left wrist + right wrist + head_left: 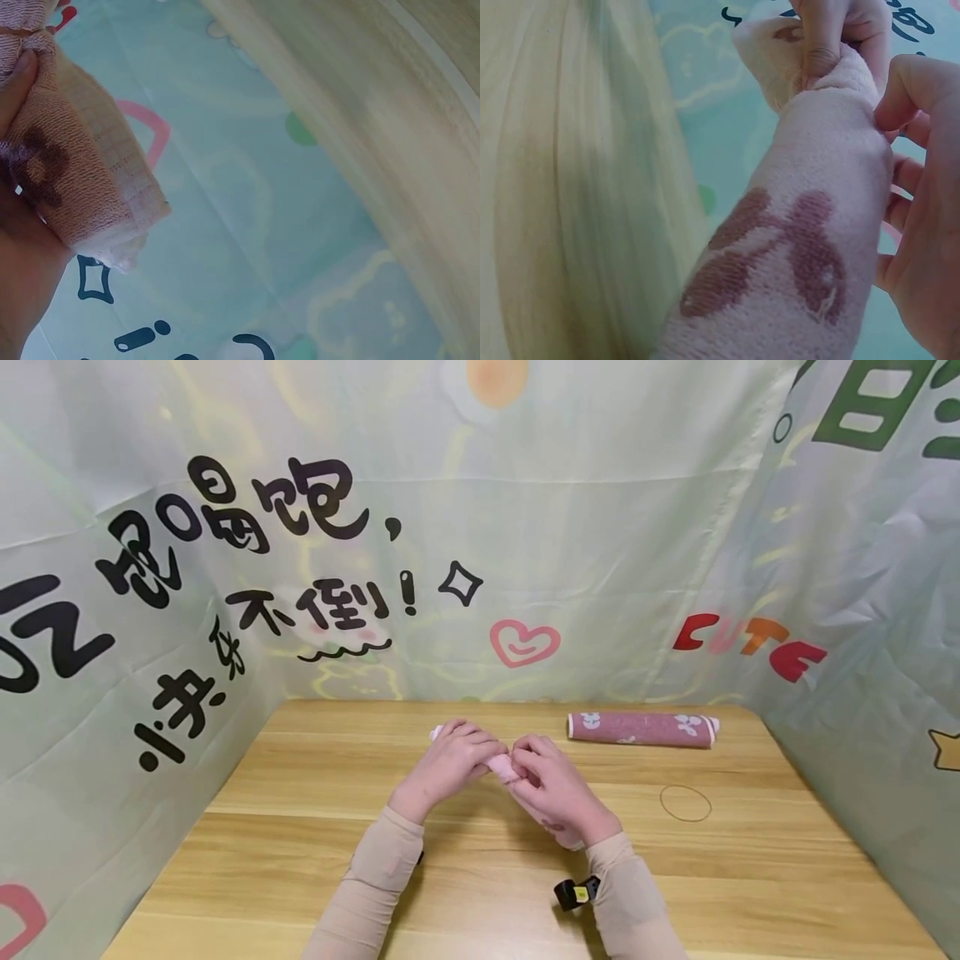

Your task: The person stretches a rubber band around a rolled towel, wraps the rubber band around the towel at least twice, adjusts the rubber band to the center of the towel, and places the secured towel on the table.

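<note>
Held above the table between both hands is a rolled pink towel (pixel 501 767) with dark flower prints, also filling much of the right wrist view. The left hand (pixel 455 760) grips its far end, and that thumb presses on a pinched-in waist in the towel (pixel 795 157). A thin brown band (pixel 13 32) crosses the towel close to the left thumb. Curled around the towel's side near the same waist are the fingers of the right hand (pixel 558 785). From there the towel's nearer end slants down toward the right forearm, partly hidden behind the right hand.
A rolled mauve towel (pixel 641 730) with pale flowers lies at the table's back right. In front of it is a thin rubber band (pixel 686 803) in a loop. A black device (pixel 576 893) shows beside the right sleeve. Printed curtains (pixel 600 543) enclose the wooden table (pixel 300 852).
</note>
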The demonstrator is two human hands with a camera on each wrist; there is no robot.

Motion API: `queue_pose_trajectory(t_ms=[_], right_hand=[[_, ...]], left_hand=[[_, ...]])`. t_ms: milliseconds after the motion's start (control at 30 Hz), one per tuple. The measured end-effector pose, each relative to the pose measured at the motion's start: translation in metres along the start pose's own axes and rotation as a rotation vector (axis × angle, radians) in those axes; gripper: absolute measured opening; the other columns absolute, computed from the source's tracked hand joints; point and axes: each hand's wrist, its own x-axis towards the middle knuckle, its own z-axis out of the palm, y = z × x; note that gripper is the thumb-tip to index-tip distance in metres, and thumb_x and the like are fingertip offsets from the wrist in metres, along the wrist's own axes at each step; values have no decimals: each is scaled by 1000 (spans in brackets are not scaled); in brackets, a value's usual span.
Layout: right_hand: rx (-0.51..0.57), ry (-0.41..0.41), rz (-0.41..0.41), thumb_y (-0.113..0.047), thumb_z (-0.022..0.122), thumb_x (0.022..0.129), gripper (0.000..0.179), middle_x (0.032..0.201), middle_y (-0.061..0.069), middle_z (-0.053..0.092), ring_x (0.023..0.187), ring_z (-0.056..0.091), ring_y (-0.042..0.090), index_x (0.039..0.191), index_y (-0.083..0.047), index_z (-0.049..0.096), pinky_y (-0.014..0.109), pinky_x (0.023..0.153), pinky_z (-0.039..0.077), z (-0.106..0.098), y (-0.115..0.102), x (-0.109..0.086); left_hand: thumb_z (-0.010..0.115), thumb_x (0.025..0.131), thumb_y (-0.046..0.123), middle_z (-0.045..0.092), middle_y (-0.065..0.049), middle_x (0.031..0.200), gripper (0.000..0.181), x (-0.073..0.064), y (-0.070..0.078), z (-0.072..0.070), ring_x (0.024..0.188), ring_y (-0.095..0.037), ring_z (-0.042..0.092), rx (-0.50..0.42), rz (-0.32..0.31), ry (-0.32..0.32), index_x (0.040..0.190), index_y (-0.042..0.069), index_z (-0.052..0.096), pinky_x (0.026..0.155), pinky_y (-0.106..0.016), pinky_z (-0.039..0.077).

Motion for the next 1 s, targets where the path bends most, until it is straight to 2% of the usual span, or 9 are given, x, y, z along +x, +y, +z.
queue_pose_trajectory(t_ms=[67, 167, 300, 400, 500, 633, 767, 900, 1000], right_hand=[[4, 18, -9, -15, 62, 81, 18, 105, -1, 56, 96, 47, 16, 76, -19, 46, 32, 78, 42, -1, 1, 0], [69, 48, -7, -11, 62, 82, 9, 110, 1, 58, 103, 50, 18, 82, -19, 57, 37, 83, 47, -3, 5, -2], [262, 80, 41, -9, 63, 91, 12, 118, 7, 60, 113, 53, 23, 96, -17, 70, 42, 91, 51, -4, 13, -5], [398, 94, 109, -10, 64, 93, 16, 120, 11, 62, 112, 57, 27, 107, -13, 71, 40, 88, 54, -5, 14, -5], [469, 84, 178, -14, 63, 94, 26, 118, 12, 64, 107, 60, 27, 120, -10, 65, 33, 85, 55, -6, 13, -3], [513, 18, 247, -17, 62, 95, 39, 118, 15, 64, 107, 60, 27, 132, -7, 55, 30, 87, 53, -7, 11, -2], [518, -56, 295, -21, 59, 97, 43, 123, 19, 63, 109, 60, 29, 137, -6, 51, 31, 87, 52, -8, 13, -3], [459, -105, 325, -27, 58, 98, 41, 125, 16, 63, 107, 61, 23, 134, -7, 55, 29, 87, 51, -6, 18, -6], [455, -126, 333, -28, 60, 96, 38, 118, 14, 65, 100, 60, 17, 128, -7, 60, 27, 84, 50, -5, 20, -6]], left_hand=[[75, 84, 17, 73, 6, 108, 24, 0, -1, -1, 107, -17, 64, -4, 0, 15, 108, 21, 72, 103, -48, 45], [77, 83, 16, 73, 6, 106, 24, 0, -3, -2, 105, -17, 64, -1, -5, 54, 106, 21, 73, 101, -48, 46], [79, 80, 15, 73, 7, 104, 25, -2, -5, -3, 102, -18, 63, 3, -8, 116, 103, 22, 73, 99, -45, 45], [80, 79, 14, 73, 7, 102, 25, -2, -5, -5, 101, -18, 62, 12, 1, 151, 102, 22, 73, 101, -46, 44], [80, 78, 13, 72, 7, 101, 25, 1, -5, -7, 102, -19, 63, 29, 15, 182, 101, 21, 73, 104, -47, 43], [81, 77, 15, 72, 7, 102, 25, 2, -4, -8, 104, -19, 63, 58, 37, 217, 100, 21, 73, 106, -49, 42], [81, 78, 18, 72, 8, 102, 25, 4, -3, -8, 106, -18, 62, 88, 56, 243, 101, 22, 73, 108, -49, 41], [81, 78, 19, 72, 9, 103, 25, 4, -3, -8, 106, -17, 62, 96, 63, 255, 102, 22, 73, 109, -48, 40], [81, 78, 19, 72, 9, 103, 26, 3, -3, -7, 106, -17, 62, 94, 63, 258, 102, 23, 73, 109, -48, 40]])
